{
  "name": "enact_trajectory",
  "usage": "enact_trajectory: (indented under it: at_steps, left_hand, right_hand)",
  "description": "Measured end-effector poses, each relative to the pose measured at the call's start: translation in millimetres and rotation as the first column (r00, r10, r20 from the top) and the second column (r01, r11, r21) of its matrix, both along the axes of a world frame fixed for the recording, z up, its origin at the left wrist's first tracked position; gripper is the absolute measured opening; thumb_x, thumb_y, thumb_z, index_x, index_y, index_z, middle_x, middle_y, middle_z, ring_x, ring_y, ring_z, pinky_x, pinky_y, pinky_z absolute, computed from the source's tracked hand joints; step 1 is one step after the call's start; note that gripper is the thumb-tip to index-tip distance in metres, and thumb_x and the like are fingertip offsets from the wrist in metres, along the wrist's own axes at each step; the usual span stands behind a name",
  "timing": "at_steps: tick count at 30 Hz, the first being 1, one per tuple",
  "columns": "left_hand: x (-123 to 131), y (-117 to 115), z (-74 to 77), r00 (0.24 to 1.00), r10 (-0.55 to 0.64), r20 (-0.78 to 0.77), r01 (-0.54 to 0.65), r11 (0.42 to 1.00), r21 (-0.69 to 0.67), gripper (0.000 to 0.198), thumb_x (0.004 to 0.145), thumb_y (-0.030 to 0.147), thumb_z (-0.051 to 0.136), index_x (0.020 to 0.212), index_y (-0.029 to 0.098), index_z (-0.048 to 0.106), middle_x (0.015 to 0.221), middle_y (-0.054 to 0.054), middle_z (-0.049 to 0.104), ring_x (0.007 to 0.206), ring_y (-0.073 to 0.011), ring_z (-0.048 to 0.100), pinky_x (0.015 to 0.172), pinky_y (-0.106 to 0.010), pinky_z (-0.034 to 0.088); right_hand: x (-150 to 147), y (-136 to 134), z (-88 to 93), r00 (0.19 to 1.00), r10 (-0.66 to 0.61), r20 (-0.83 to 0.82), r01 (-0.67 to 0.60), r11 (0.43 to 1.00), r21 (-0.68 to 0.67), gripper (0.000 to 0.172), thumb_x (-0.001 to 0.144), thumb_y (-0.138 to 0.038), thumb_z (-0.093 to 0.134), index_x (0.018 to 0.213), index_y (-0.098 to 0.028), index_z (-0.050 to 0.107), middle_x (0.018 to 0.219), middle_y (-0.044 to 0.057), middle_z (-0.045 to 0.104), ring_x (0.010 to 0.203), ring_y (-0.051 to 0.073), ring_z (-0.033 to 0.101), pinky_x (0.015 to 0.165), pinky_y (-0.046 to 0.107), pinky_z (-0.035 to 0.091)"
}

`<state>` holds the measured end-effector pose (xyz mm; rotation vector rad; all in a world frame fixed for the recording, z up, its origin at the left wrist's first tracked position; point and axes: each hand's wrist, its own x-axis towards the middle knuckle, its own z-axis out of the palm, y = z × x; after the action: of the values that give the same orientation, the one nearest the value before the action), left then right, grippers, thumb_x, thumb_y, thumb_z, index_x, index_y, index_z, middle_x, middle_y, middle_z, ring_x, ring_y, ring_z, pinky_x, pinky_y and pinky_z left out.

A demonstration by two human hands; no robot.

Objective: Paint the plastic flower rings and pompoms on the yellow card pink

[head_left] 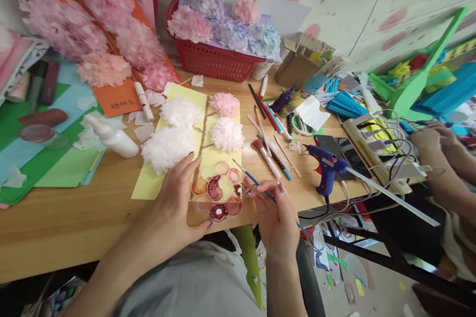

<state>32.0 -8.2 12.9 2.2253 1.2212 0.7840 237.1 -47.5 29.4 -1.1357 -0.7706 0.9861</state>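
Note:
My left hand [174, 203] grips the left side of a clear plastic paint palette [201, 185], thumb at the near edge and fingers at the far side. Red and dark purple paint stains its round wells. In my right hand [277, 213] is a thin blue paintbrush [256, 181], pinched between the fingers, its tip above the palette's right part. Beneath the palette lies a yellow sheet [147, 185] with a brown branch [203, 141]. Fluffy white paper flowers [167, 148] and a pink paper flower [225, 104] sit on that sheet.
A white glue bottle [115, 138] stands to the left. Brushes and pens lie right of the sheet, near a blue glue gun [327, 168] and a power strip [375, 153] with cables. Behind is a red basket [215, 62] of paper flowers. Another person's hands [435, 138] work at far right.

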Motion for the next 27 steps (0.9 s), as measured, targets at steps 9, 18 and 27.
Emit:
enact_trajectory:
  at_steps: [9,18,27]
  left_hand:
    - [12.5,-10.1,-9.1,0.997,0.064,-0.039,-0.061,0.996,0.072,0.129,0.053,0.046,0.092,0.153,0.029,0.013,0.151,-0.019,0.042,0.138,-0.0449,0.044,0.110,-0.061,0.038]
    - [34.4,16.4,-4.6,0.999,-0.047,-0.002,0.047,0.996,0.081,0.124,0.059,0.033,0.091,0.152,0.028,0.010,0.158,-0.023,0.030,0.147,-0.0421,0.032,0.112,-0.060,0.035]
    - [48.7,8.5,-4.1,0.977,0.207,-0.051,-0.193,0.961,0.198,0.134,0.048,0.050,0.095,0.151,0.018,0.015,0.150,-0.029,0.039,0.135,-0.0490,0.043,0.105,-0.064,0.040]
  right_hand:
    - [-5.1,-8.7,-7.3,0.993,-0.077,-0.086,0.076,0.997,-0.013,0.028,0.094,-0.045,0.059,0.079,-0.024,0.071,0.073,0.000,0.064,0.076,0.018,0.062,0.085,0.038,0.055]
    - [0.5,-7.3,-7.3,0.977,-0.110,-0.185,0.114,0.993,0.013,0.023,0.089,-0.042,0.063,0.077,-0.025,0.072,0.072,-0.001,0.064,0.077,0.017,0.063,0.106,0.047,0.048]
    - [5.8,11.2,-5.7,0.960,-0.209,-0.186,0.215,0.977,0.014,0.032,0.082,-0.046,0.074,0.064,-0.022,0.063,0.064,-0.004,0.052,0.061,0.012,0.050,0.090,0.041,0.054]
